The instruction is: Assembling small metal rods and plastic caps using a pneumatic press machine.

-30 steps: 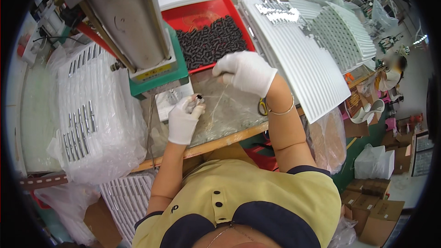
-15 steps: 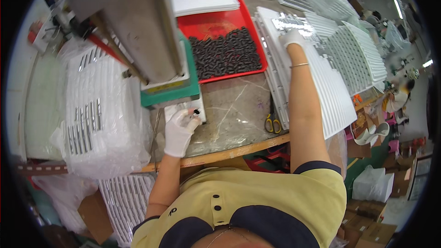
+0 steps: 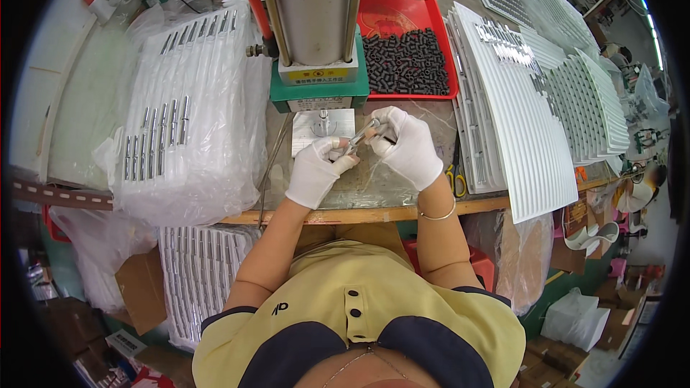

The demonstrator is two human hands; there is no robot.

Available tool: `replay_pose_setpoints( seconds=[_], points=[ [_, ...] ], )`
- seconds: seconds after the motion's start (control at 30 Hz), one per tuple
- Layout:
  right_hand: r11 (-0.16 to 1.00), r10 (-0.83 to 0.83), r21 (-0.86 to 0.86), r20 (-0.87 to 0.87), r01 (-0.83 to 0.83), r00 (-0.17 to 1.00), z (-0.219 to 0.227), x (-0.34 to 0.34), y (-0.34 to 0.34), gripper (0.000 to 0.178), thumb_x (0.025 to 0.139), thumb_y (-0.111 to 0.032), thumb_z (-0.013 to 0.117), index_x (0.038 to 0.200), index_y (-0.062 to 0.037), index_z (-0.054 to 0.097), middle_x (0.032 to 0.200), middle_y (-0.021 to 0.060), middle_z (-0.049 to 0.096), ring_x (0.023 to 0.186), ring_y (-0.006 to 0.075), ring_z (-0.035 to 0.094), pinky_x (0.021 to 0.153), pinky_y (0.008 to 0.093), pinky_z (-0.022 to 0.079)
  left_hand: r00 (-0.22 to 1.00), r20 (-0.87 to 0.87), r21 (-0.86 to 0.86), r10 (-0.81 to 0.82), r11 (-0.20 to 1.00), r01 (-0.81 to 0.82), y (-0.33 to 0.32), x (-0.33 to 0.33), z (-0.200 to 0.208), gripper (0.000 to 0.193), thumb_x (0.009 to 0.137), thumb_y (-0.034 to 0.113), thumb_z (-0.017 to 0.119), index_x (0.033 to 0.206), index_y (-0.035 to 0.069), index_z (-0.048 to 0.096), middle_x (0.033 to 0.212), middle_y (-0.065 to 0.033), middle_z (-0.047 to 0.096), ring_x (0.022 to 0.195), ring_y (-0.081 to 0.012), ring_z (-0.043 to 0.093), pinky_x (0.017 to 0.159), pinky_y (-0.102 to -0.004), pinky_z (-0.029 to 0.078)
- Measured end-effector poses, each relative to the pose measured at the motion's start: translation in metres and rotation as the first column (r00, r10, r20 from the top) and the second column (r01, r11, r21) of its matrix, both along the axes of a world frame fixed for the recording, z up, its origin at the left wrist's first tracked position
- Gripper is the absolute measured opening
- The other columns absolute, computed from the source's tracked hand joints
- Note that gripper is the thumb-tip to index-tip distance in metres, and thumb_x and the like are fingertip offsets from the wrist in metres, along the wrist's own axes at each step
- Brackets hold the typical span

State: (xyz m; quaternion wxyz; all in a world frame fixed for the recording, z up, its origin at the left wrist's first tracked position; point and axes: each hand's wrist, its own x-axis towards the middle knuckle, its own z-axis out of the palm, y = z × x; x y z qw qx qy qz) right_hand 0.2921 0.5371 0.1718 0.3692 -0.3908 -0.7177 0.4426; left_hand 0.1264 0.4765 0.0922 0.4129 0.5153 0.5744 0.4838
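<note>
A short shiny metal tube (image 3: 359, 136) slants between my two gloved hands in front of the press. My left hand (image 3: 316, 172) pinches its lower left end with bare fingertips. My right hand (image 3: 408, 147) closes on its upper right end. Whether a small black piece is also between the fingers cannot be made out. Just beyond my left hand is a silver metal block (image 3: 305, 133) with a small upright post (image 3: 323, 114), under the green-based press (image 3: 320, 93). Behind my right hand a red tray (image 3: 449, 65) holds many black plastic plugs (image 3: 406, 65).
White ridged trays (image 3: 521, 122) with metal tubes (image 3: 512, 47) are stacked at right. A plastic-wrapped stack of tubes (image 3: 172, 122) stands at left. Yellow-handled scissors (image 3: 457, 182) lie right of my right hand. The wooden table edge (image 3: 374, 213) runs below my wrists.
My right hand has come back from the white trays at right to the middle, now with a metal tube. My left hand, earlier pinching a black plug by the block, has met it. The view has shifted.
</note>
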Motion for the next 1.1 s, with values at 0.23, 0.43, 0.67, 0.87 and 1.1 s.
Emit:
replay_pose_setpoints(
  seconds=[0.23,0.43,0.67,0.87,1.1],
  points=[
    [0.986,0.104,0.123,0.061,-0.111,0.993,-0.03,-0.008,-0.009,0.025,0.074,-0.001,0.068,0.098,0.0008,0.061,0.078,0.0055,0.065,0.066,0.0087,0.058,0.065,0.0229,0.049,0.984,0.177,0.067,0.033,0.997,-0.046,-0.002,0.01,0.001,0.036,0.071,0.013,0.078,0.1,0.0,0.062,0.085,-0.0055,0.066,0.076,-0.0101,0.061,0.069,-0.0247,0.049],
    [0.998,-0.051,0.032,0.2,0.046,0.978,-0.021,-0.021,0.007,0.026,0.073,-0.006,0.072,0.097,-0.0006,0.063,0.079,0.0092,0.066,0.069,0.0151,0.061,0.067,0.0261,0.05,0.925,-0.289,0.014,0.247,0.967,-0.254,0.008,-0.019,0.025,0.048,0.062,0.016,0.082,0.101,-0.001,0.06,0.078,-0.0118,0.066,0.071,-0.0166,0.064,0.064,-0.0289,0.05],
    [0.999,-0.009,0.045,0.099,0.005,0.995,-0.062,-0.065,0.035,0.029,0.074,-0.019,0.072,0.097,-0.0035,0.063,0.084,0.0174,0.066,0.078,0.0316,0.064,0.072,0.035,0.051,0.793,-0.608,-0.078,0.046,0.99,-0.118,0.034,-0.064,0.021,0.025,0.079,0.022,0.063,0.097,0.005,0.063,0.085,-0.0182,0.065,0.082,-0.0362,0.062,0.072,-0.0409,0.048],
    [1.0,-0.015,0.011,0.435,0.011,0.9,-0.055,-0.069,0.031,0.041,0.072,-0.029,0.074,0.105,-0.0072,0.061,0.087,0.0156,0.066,0.084,0.0341,0.063,0.074,0.0389,0.05,0.966,0.026,-0.051,0.256,0.966,-0.255,-0.004,-0.071,0.014,0.017,0.088,0.012,0.052,0.101,0.0,0.05,0.087,-0.0097,0.064,0.067,-0.0137,0.06,0.057,-0.026,0.046],
    [0.968,-0.013,-0.247,-0.253,-0.052,0.967,-0.046,-0.025,-0.011,0.049,0.075,-0.016,0.077,0.115,0.005,0.058,0.071,-0.0048,0.053,0.058,0.0002,0.041,0.056,0.0177,0.038,0.929,0.352,-0.147,-0.119,0.973,0.18,-0.04,-0.056,0.028,0.017,0.09,0.01,0.053,0.104,0.001,0.053,0.089,-0.0069,0.063,0.07,-0.0073,0.057,0.056,-0.0198,0.042]
  ],
)
